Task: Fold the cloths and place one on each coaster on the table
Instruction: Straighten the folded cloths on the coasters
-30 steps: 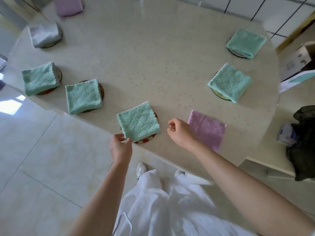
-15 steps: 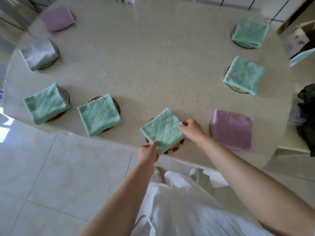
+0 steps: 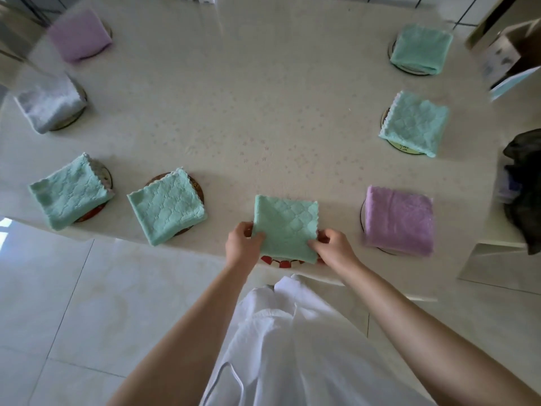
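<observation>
A folded green cloth (image 3: 285,225) lies over a red-and-white coaster (image 3: 281,262) at the table's near edge. My left hand (image 3: 243,244) pinches its near left corner and my right hand (image 3: 332,247) pinches its near right corner. Other folded cloths rest on coasters around the table: a purple cloth (image 3: 399,219) to the right, two green cloths (image 3: 415,123) (image 3: 421,48) at the far right, two green cloths (image 3: 167,209) (image 3: 68,191) to the left, a grey cloth (image 3: 49,102) and a purple cloth (image 3: 79,35) at the far left.
The cream table (image 3: 248,98) has a curved near edge over a tiled floor (image 3: 58,303). A cardboard box (image 3: 503,54) and a dark bundle (image 3: 524,189) sit beyond the table's right side. My white clothing (image 3: 292,347) fills the bottom middle.
Both hands have closed on the near corners of the green cloth and turned it square to the table edge over its coaster. The camera has shifted, so the table sits more centred.
</observation>
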Motion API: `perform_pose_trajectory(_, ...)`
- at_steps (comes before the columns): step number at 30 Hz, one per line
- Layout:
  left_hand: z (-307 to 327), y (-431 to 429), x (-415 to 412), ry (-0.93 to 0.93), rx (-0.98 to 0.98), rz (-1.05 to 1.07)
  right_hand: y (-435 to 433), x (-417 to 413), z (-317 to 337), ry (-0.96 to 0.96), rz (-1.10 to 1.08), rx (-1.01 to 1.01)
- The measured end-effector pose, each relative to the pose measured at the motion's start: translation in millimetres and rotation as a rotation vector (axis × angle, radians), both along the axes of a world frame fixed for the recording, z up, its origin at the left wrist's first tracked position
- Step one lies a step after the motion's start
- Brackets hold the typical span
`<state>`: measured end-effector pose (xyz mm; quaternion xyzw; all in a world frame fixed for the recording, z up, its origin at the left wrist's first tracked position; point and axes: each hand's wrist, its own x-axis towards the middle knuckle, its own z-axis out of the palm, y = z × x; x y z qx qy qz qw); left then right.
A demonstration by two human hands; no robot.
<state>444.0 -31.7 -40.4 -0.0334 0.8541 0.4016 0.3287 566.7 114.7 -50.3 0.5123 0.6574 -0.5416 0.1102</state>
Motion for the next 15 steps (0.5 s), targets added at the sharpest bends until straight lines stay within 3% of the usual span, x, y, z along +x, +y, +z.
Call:
perform_pose_trajectory(9, -8, -11, 2, 0.06, -0.1, 0.028, -9, 10, -4, -0.057, 0.061, -0.018)
perform_pose_trajectory(15, -11, -17, 4, 0.082, -0.131, 0.032, -2, 12, -3, -0.104, 0.167, 0.104)
